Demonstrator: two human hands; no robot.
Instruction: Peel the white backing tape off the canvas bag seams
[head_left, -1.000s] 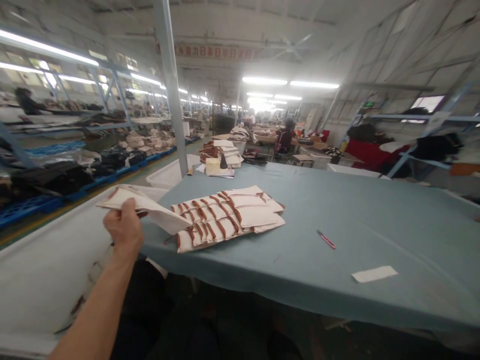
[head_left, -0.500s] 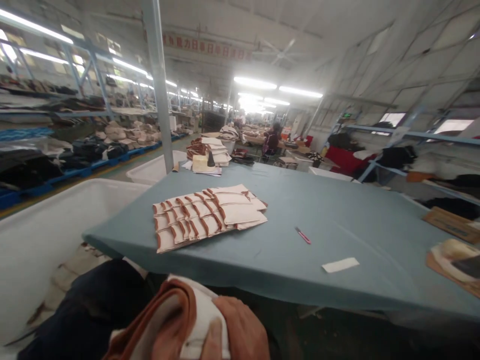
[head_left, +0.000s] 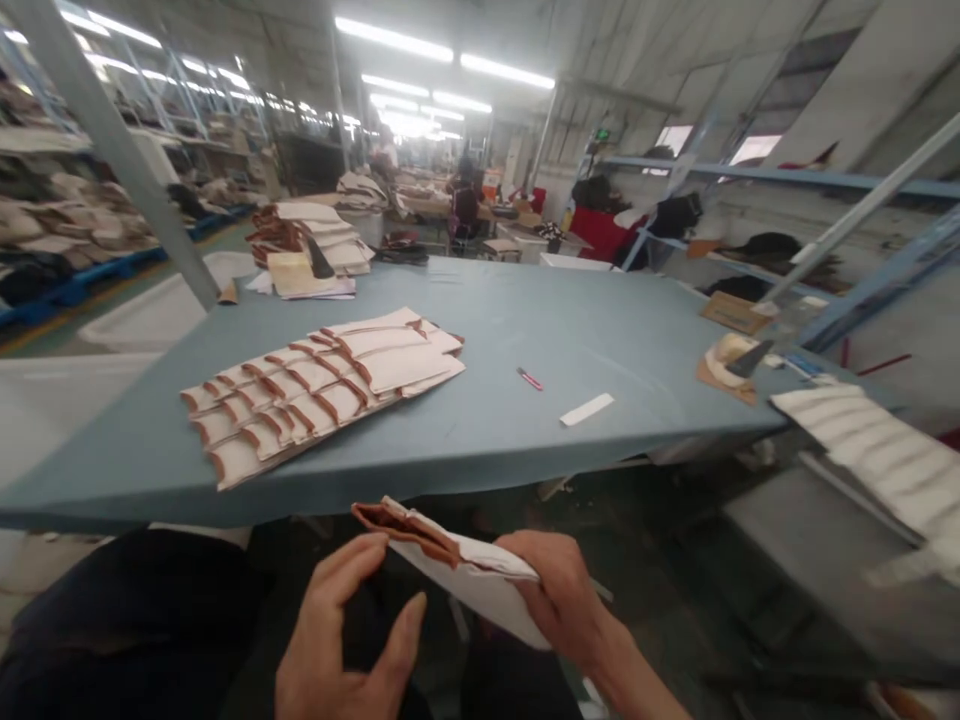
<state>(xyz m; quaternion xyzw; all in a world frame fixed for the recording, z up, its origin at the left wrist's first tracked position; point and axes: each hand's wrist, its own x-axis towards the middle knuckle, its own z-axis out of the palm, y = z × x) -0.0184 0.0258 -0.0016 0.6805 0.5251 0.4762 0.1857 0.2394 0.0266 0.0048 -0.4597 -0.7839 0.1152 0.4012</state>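
Both hands are down low in front of the lap, just off the near edge of the big blue-grey table [head_left: 637,330]. The right hand [head_left: 559,595] has its fingers curled round a cream fabric piece with brown trim [head_left: 457,565], gripping the white end, and the piece sticks out toward 10 o'clock with the brown edge at the far tip. The left hand [head_left: 341,640] is loose and half open, fingers spread, its fingertips just touching the brown edge from below, not really clamped on anything. Up at 11 o'clock from the hands there's a fanned-out batch of the same cream-and-brown pieces [head_left: 315,385] lying flat on the table, overlapping like shingles. Between hands and that batch is only the table's edge. Over at 1 o'clock sit a small pink pen-like thing [head_left: 529,378] and a white strip [head_left: 586,409], near each other but apart. Further out at 11 o'clock is a taller stack of pieces [head_left: 311,240] beside a grey pillar [head_left: 120,150]. At 2 o'clock, on the table's right corner, a tan lump of material [head_left: 724,365], and off the table at 3 o'clock a ribbed white sheet [head_left: 877,450]. People are working way in the back, too blurry to describe.
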